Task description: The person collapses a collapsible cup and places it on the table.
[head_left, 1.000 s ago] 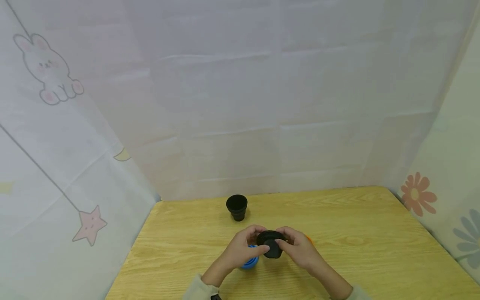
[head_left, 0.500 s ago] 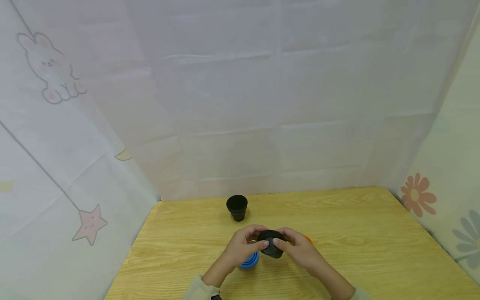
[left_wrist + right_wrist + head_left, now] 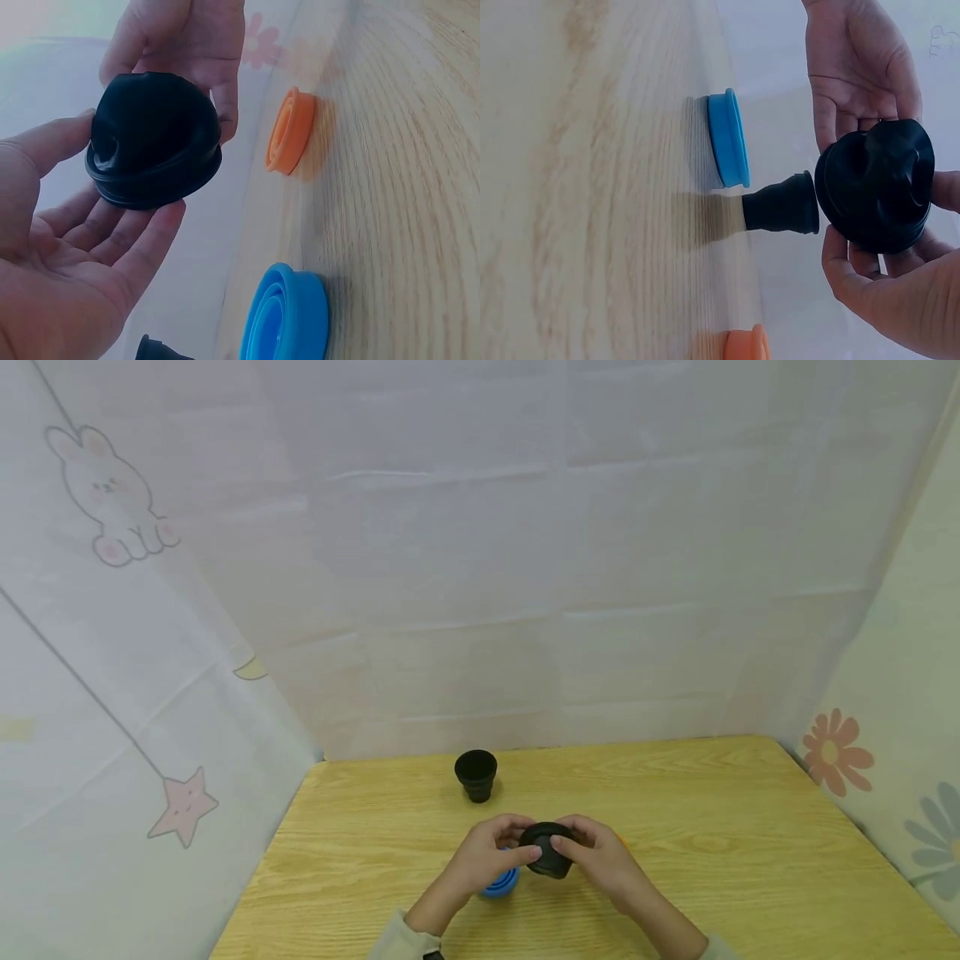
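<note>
Above the table, both hands hold a black collapsible cup, with a ridged rim and dented walls. My left hand grips its left side, thumb pressed on the wall and fingers under the rim, as the left wrist view shows. My right hand holds the opposite side the same way; its thumb pushes at the wall. A second black cup, stretched tall, stands upright beyond the hands. Below my left hand lies a flattened blue collapsible cup. An orange one, also flattened, sits mostly behind my right hand in the head view.
The light wood-grain table extends to both sides of the hands. Pale printed cloth hangs along its back and both sides, coming down to the table's far edge.
The held cup has tilted a little in the hands, and the thumbs have shifted on its walls. The tall black cup, the blue one and the orange one stay in place.
</note>
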The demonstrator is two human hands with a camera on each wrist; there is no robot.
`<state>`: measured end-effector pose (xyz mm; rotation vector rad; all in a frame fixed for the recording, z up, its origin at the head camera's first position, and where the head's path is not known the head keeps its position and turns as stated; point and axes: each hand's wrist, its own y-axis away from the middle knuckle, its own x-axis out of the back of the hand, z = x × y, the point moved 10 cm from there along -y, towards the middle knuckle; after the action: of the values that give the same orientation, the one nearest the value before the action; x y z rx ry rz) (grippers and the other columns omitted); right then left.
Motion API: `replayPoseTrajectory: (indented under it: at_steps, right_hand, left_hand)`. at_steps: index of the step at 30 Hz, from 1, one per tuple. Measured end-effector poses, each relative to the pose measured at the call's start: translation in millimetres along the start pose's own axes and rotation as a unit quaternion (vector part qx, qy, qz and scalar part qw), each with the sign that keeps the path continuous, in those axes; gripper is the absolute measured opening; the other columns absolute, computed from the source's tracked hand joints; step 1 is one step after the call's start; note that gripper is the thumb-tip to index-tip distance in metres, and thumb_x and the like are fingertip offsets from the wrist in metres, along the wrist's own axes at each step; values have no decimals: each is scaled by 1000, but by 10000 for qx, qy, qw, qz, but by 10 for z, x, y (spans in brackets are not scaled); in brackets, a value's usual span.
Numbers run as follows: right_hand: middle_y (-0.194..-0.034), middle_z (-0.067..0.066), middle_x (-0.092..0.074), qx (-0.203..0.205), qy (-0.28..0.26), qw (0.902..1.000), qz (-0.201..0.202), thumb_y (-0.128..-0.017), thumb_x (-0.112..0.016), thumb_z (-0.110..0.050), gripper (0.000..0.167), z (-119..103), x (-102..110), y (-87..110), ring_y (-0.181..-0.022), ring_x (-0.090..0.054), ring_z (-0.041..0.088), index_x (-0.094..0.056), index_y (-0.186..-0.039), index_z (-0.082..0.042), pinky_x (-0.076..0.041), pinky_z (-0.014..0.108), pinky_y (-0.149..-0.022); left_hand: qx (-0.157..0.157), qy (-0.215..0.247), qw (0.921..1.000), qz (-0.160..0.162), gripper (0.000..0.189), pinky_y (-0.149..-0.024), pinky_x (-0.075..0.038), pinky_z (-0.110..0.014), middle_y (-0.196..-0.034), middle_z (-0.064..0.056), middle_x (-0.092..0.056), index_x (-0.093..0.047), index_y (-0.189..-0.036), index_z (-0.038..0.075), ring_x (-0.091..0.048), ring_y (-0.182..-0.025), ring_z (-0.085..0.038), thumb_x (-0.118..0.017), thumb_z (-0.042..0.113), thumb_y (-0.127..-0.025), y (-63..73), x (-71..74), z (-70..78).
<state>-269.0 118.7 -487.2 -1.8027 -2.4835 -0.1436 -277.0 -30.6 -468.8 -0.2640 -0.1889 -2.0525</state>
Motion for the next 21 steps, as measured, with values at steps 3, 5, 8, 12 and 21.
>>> replayPoseTrajectory:
  at_steps: [3,5,8,12,21]
  right_hand:
    - [-119,10,-69,-23,24,10000,5,-98,-68,-34,39,12,-2,-5,-111,-65,26,-65,-123,-4,-55,37,-93]
    - [-119,9,-69,-70,24,10000,24,-97,-69,-36,40,26,-3,-7,-112,-65,26,-66,-123,-5,-54,40,-96]
    - [-120,8,-69,-160,-29,9998,61,-96,-70,-38,44,51,-5,-6,-115,-64,26,-65,-124,-5,-52,46,-100]
    - [-123,8,-68,-213,-94,9996,129,-96,-69,-40,48,68,2,2,-118,-62,26,-63,-128,-5,-50,47,-102]
    - [-133,14,-61,-110,-620,9976,286,-101,-62,-36,52,27,67,19,-123,-58,25,-53,-140,-2,-52,33,-100]
  left_hand:
    - [-22,-26,10000,49,40,-79,-54,-27,-109,-6,-70,-65,-128,8,-64,-98,-20,-74,26,-94,-9,12,0]
    - [-50,-18,9999,89,38,-79,-54,-27,-107,-6,-70,-65,-126,7,-63,-96,-20,-74,25,-94,-10,20,5]
    - [-45,106,9999,113,37,-81,-53,-30,-107,-6,-70,-65,-126,7,-63,-96,-21,-74,24,-94,-6,26,-1]
    - [82,412,9990,131,38,-84,-52,-31,-109,-6,-70,-64,-126,5,-62,-97,-20,-74,24,-95,1,33,-40]
    - [142,1097,9931,391,45,-86,-55,-26,-110,-7,-66,-57,-129,0,-64,-100,-20,-74,23,-95,27,89,-85]
